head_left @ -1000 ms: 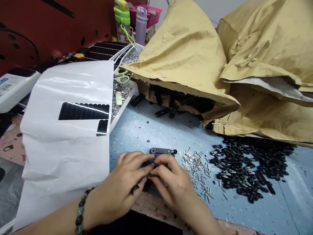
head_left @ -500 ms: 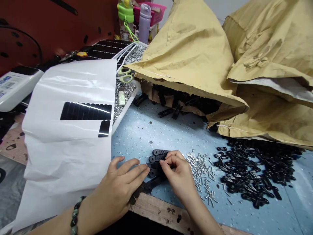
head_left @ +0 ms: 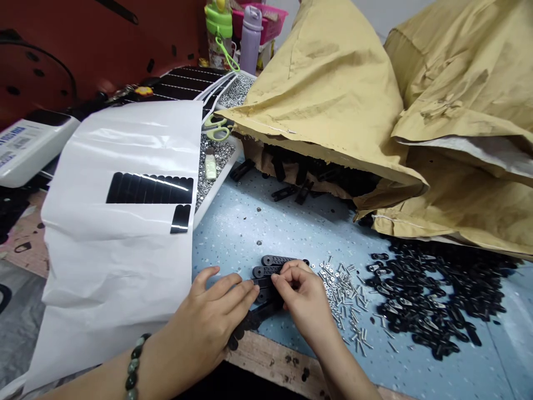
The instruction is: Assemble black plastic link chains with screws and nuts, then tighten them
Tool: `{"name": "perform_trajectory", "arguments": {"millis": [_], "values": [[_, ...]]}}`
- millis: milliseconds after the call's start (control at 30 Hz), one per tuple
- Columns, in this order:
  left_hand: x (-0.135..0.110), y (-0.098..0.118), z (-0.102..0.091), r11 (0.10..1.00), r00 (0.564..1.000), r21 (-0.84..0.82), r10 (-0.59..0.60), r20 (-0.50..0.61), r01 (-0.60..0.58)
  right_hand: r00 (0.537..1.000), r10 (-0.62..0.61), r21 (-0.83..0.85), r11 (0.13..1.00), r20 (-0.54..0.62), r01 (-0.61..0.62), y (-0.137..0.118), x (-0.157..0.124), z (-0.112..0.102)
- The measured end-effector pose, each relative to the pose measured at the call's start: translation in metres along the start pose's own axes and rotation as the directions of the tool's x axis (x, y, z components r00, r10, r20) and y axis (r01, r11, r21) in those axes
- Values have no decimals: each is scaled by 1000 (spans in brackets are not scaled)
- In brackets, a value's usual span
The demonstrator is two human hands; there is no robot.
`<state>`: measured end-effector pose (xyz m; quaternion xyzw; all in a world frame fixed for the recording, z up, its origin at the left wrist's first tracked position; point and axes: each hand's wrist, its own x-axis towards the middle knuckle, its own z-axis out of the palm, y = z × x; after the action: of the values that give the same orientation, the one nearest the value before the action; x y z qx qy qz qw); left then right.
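Gently steady black strips [head_left: 271, 260] at lower centre with left hand [head_left: 208, 322] open and flat, right hand [head_left: 306, 303] pinched on one, clear of pins [head_left: 345, 294].

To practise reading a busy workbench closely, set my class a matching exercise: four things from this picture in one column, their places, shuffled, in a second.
Things
1 scissors
2 metal pins
3 purple bottle
4 black stickers

Places
A on the white sheet
B beside the green bottle
C between the right hand and the black parts heap
D on the tray

Pairs: 1-D, 2-C, 3-B, 4-A
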<state>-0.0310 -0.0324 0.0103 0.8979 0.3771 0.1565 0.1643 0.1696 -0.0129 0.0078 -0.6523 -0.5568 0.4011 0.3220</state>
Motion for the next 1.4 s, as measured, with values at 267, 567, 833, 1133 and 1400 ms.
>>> {"name": "perform_trajectory", "arguments": {"millis": [267,567,833,1133,1400], "values": [[10,2,0,1000,1000,-21,-17,16,17,956,-278,-603,749,91,275,0,-1,-1],[32,5,-32,966,990,-237,-74,119,101,860,-469,-435,744,201,508,-26,-18,-23],[16,-14,-34,912,949,-315,-303,-84,263,977,-209,2,978,-34,209,-19,-10,-25],[20,-5,-7,997,997,81,17,-69,-12,999,-17,-4,1000,-33,17,-1,18,-11],[20,-5,-5,998,995,57,14,-98,-9,999,-30,-35,999,-17,29,1,19,-12]]}}
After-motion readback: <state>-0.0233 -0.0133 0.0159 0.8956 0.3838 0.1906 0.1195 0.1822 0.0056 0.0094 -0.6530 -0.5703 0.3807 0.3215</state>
